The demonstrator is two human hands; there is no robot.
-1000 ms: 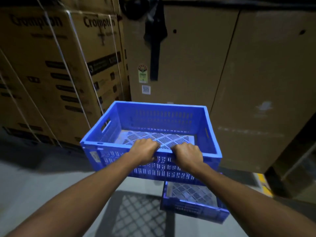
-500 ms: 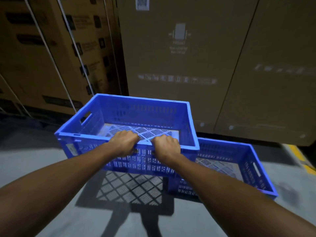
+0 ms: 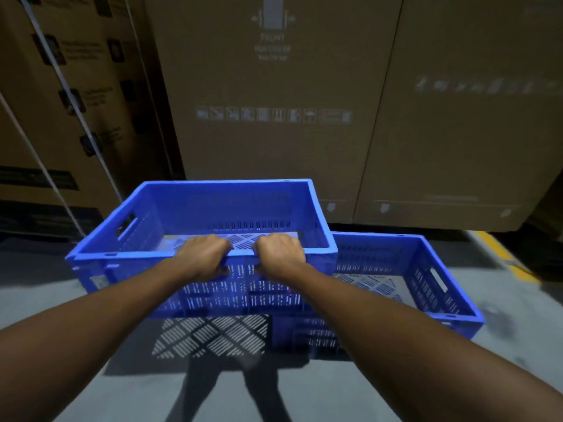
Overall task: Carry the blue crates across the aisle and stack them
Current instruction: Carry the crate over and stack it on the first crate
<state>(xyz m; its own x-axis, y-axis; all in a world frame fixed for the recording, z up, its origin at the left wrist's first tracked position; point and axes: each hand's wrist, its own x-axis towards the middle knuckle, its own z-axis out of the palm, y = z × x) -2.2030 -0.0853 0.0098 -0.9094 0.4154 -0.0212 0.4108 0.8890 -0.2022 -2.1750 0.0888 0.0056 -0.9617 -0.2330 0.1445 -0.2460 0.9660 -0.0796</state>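
Held crate (image 3: 213, 208): blue plastic, open-topped, slotted walls and a lattice floor, empty. It hangs in the air at the centre of the view, above the floor, its near long wall facing the person. A handle slot shows in its left end wall. A pale label sits on the near wall at the left corner (print not readable).

Left hand (image 3: 203, 254) and right hand (image 3: 281, 252) both curl over the near rim, close together near its middle, fingers wrapped tight around the edge. Both forearms reach in from the near corners of the view.

Second crate (image 3: 426, 275): same blue type, also empty, resting on the floor just right of and lower than the held one. The held crate's right end overlaps its left part in the view; I cannot tell whether the 2 touch. A handle slot shows in its right end wall.

Floor (image 3: 45, 300): grey concrete. A diamond-lattice shadow of the held crate falls on it directly below, with the shadow of 2 legs nearer still. A yellow painted line (image 3: 502, 257) runs along the floor at far right.

Far side: tall brown cardboard boxes (image 3: 274, 132) stand in a row like a wall, with faint handling symbols printed in a band. At far left, more cartons (image 3: 76, 102) bound with white straps, dark printed patches on them.
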